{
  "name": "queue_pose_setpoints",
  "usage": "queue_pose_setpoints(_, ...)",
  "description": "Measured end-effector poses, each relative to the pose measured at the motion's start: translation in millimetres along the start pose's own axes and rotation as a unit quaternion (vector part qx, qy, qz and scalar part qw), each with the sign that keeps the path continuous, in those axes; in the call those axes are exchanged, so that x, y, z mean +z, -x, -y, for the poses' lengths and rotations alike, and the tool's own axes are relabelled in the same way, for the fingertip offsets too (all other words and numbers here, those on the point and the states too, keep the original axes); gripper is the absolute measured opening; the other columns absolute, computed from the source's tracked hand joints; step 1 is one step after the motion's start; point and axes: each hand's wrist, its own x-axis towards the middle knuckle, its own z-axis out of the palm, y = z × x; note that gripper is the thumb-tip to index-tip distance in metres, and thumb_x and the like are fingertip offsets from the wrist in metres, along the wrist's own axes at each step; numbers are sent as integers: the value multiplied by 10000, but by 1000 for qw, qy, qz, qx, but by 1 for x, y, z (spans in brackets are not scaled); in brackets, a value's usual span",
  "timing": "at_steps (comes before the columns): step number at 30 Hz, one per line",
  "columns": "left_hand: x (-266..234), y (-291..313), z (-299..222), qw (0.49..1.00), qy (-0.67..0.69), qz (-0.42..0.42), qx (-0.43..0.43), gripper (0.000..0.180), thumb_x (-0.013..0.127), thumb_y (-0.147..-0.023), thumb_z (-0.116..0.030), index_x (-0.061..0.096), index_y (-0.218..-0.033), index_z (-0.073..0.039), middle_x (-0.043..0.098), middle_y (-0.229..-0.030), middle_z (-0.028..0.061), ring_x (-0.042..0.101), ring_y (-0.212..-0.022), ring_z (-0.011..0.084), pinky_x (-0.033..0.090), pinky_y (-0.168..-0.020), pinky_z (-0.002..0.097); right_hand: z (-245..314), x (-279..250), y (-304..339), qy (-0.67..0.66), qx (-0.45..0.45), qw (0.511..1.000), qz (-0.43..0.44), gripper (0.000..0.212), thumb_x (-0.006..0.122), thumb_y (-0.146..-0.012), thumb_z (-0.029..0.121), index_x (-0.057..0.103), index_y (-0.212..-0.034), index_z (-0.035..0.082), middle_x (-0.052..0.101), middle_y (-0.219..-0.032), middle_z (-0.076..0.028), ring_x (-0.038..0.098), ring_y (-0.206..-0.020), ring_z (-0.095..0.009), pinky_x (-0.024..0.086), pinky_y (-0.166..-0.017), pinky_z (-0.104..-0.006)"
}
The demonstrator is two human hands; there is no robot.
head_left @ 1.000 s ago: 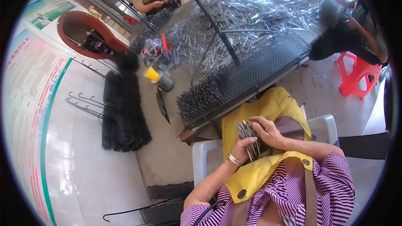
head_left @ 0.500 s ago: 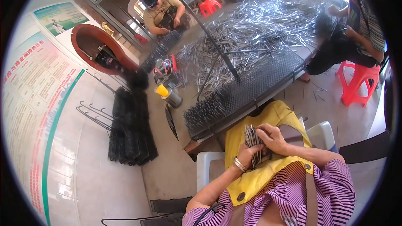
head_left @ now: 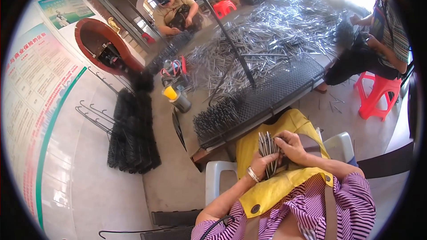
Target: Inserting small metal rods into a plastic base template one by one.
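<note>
My left hand (head_left: 262,163) is wrapped around a bundle of thin metal rods (head_left: 267,144), held upright over the yellow apron (head_left: 253,140) on my lap. Bent fingers of my right hand (head_left: 291,147) press on the bundle's right side; the fingertips are partly hidden, and a rod or more seems pinched there. Just beyond my hands, at the table's near edge, lies a black mesh tray (head_left: 280,86). Many dark rods (head_left: 215,120) stand packed in its left end, while its right part shows bare mesh.
A large heap of loose metal rods (head_left: 275,35) covers the table behind a slanting pole (head_left: 222,26). Left of the tray stand a metal can (head_left: 181,103) and a yellow cup (head_left: 169,92). Black racks (head_left: 133,133) hang along the wall. Co-workers sit around; one uses a red stool (head_left: 378,98).
The rods in my left hand look slightly more fanned out at the top. My right hand stays against them. The whole view has shifted a little.
</note>
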Motion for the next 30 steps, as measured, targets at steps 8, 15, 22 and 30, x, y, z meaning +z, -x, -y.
queue_pose_setpoints(8, -8, 0, 11, 999, 39, -14, -9, 136, 571, -744, 3, 541, -877, -8, 574, -718, 70, 553, -595, 163, 453, -557, 258, -3, 1, 1, 40, 2, 999, -18, 194, 568, -802, 146, 561, -843, -43, 573, -637, -48, 522, -555, -59, 430, -462, -201)
queue_pose_setpoints(15, -11, 1, 12, 999, 52, -13, 7, 149, 562, -736, 17, 534, -880, -12, 569, -703, 72, 542, -568, 165, 447, -527, 256, -5, 6, 2, -68, 60, 996, 18, 182, 617, -768, 118, 572, -821, -50, 588, -677, -48, 523, -583, -66, 437, -502, -212)
queue_pose_setpoints(22, -5, 3, -5, 996, -16, -81, 18, 212, 539, -719, -5, 513, -929, -21, 563, -676, 64, 547, -560, 168, 445, -519, 260, 2, 8, -21, -37, 110, 992, 50, 149, 644, -708, 78, 587, -769, -46, 577, -664, -40, 516, -602, -80, 426, -510, -236)
queue_pose_setpoints(30, -11, 0, -7, 988, -17, -154, 5, 248, 576, -693, 26, 515, -931, -12, 575, -711, 79, 572, -559, 186, 467, -507, 271, -12, 13, -32, -70, 126, 987, 72, 103, 611, -711, 40, 587, -772, -39, 573, -672, -49, 513, -623, -82, 423, -540, -233)
